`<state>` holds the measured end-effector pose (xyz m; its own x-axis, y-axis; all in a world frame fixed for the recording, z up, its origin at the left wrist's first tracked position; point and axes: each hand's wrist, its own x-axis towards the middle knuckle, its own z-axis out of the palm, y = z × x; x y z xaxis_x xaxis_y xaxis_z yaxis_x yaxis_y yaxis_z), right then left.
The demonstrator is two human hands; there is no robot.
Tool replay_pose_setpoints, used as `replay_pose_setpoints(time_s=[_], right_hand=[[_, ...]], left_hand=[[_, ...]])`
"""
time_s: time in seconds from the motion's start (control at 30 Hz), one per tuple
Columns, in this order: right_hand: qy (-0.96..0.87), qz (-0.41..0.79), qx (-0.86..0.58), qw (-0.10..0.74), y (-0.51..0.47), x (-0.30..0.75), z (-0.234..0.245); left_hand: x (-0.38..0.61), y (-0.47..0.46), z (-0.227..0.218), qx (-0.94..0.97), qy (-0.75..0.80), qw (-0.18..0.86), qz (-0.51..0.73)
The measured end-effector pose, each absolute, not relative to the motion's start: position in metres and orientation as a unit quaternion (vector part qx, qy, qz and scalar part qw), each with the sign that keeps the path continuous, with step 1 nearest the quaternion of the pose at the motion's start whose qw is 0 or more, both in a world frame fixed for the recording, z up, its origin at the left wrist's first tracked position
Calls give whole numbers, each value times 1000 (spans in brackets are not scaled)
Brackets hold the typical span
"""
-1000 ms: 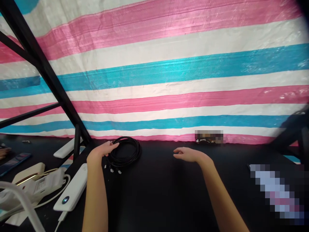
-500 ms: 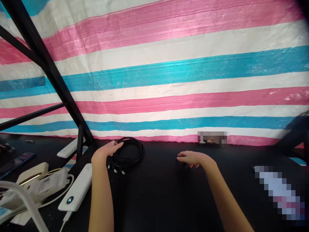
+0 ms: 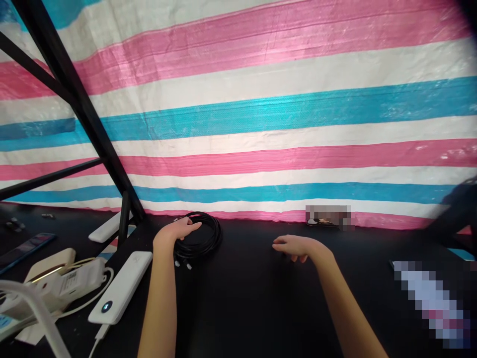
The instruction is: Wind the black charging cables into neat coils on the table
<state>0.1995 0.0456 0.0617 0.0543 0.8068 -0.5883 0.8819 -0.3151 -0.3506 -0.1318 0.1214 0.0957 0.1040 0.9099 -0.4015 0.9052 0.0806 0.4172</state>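
Note:
A coil of black cable (image 3: 203,232) with white plug ends lies on the black table (image 3: 246,298) close to the striped tarp. My left hand (image 3: 175,232) rests on the coil's left side, fingers stretched over the loops. My right hand (image 3: 294,246) hovers palm down over bare table to the right, fingers loosely curled, holding nothing.
A white power bank (image 3: 121,287) with a lit button lies left of my left arm, beside a white charger with cables (image 3: 59,283). A second white power bank (image 3: 108,226) sits near a black slanted frame (image 3: 74,99). A pink, white and blue tarp (image 3: 261,114) backs the table.
My left hand has slid a little further right over the coil. My right hand has sunk slightly and its fingers have curled. The view has shifted a bit.

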Motion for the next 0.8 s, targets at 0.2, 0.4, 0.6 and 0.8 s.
replay_pose_setpoints(time_s=[0.2, 0.4, 0.6, 0.8], right_hand=[[581, -372, 723, 47, 47, 200, 59], [579, -372, 724, 45, 50, 202, 53], [574, -376, 727, 34, 50, 204, 53], [571, -389, 722, 34, 51, 208, 52]], left_hand=[[-131, 128, 92, 684, 660, 310, -14], [-113, 141, 73, 683, 654, 312, -94], [-70, 139, 56, 756, 581, 271, -131], [-70, 144, 44, 759, 590, 260, -88]])
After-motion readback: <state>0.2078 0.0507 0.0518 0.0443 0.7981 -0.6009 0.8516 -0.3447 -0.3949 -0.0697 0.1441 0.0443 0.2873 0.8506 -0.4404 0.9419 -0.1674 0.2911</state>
